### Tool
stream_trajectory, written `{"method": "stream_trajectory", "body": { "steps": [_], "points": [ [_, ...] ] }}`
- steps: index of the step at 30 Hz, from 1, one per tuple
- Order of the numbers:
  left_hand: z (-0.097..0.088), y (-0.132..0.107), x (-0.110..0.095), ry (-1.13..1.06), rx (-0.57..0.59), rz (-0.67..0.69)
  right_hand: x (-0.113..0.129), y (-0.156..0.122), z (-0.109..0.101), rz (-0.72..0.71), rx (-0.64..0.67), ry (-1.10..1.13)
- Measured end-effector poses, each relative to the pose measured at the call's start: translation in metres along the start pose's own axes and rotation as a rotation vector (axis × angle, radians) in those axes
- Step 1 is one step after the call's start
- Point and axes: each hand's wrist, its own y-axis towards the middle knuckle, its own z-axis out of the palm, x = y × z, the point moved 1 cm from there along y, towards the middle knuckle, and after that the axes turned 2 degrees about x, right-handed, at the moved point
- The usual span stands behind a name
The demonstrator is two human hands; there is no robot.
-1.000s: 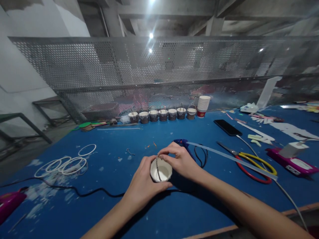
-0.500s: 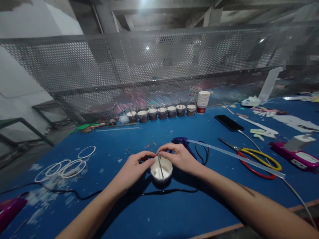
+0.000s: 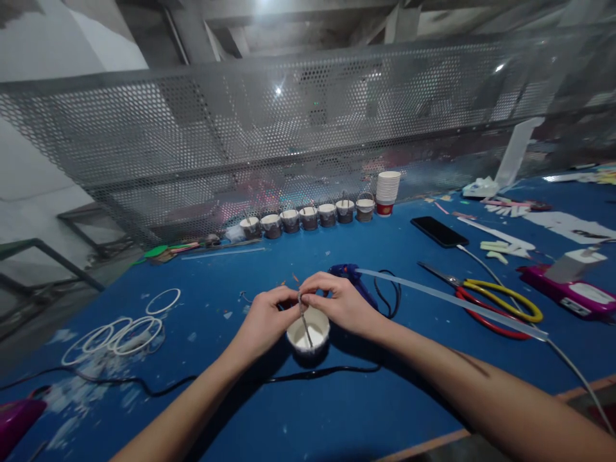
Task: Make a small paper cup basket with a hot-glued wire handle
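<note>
In front of me a small white paper cup [image 3: 320, 340] with a dark outside stands upright on the blue table. A thin dark twisted cord [image 3: 305, 328] runs from my fingertips down across the cup's mouth. Both hands pinch its upper end at the far rim. My left hand [image 3: 267, 317] is closed at the cup's left, thumb and forefinger on the cord. From the right, my right hand [image 3: 341, 303] closes on the same end, its fingertips meeting the left ones. The fingers partly hide the cord's tip. Whether its lower end touches the cup cannot be made out.
Behind my right hand lies a blue glue gun [image 3: 353, 274] with a long clear glue stick [image 3: 443, 300]. Scissors [image 3: 500, 298], a phone [image 3: 439, 231] and a magenta power strip [image 3: 563, 292] are rightward. White rings [image 3: 137, 335] lie left. Several dark cups [image 3: 308, 219] line the mesh barrier.
My fingertips have drawn closer together at the cord's upper end. The camera view has shifted slightly; the cup stays in the same place on the table.
</note>
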Motion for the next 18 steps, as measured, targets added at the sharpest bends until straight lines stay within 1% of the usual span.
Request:
{"method": "stream_trajectory", "body": {
  "steps": [3, 5, 6, 8, 10, 14, 18],
  "points": [
    [0.002, -0.002, 0.004, 0.034, -0.079, -0.043, 0.007, -0.003, -0.006, 0.160, -0.013, -0.038],
    [0.003, -0.004, 0.009, 0.026, -0.129, -0.104, 0.013, -0.009, -0.011, 0.267, 0.032, -0.072],
    [0.003, -0.005, 0.011, 0.017, -0.149, -0.130, 0.015, -0.013, -0.012, 0.292, 0.083, -0.086],
    [0.004, -0.007, 0.014, 0.008, -0.182, -0.159, 0.017, -0.023, -0.011, 0.292, 0.207, -0.111],
    [0.004, -0.008, 0.014, 0.014, -0.204, -0.172, 0.016, -0.031, -0.006, 0.263, 0.272, -0.147],
    [0.003, -0.011, 0.011, 0.047, -0.217, -0.174, 0.009, -0.036, 0.004, 0.216, 0.209, -0.206],
    [0.002, -0.014, 0.007, 0.062, -0.200, -0.157, 0.008, -0.032, 0.000, 0.248, 0.264, -0.150]
  ]
}}
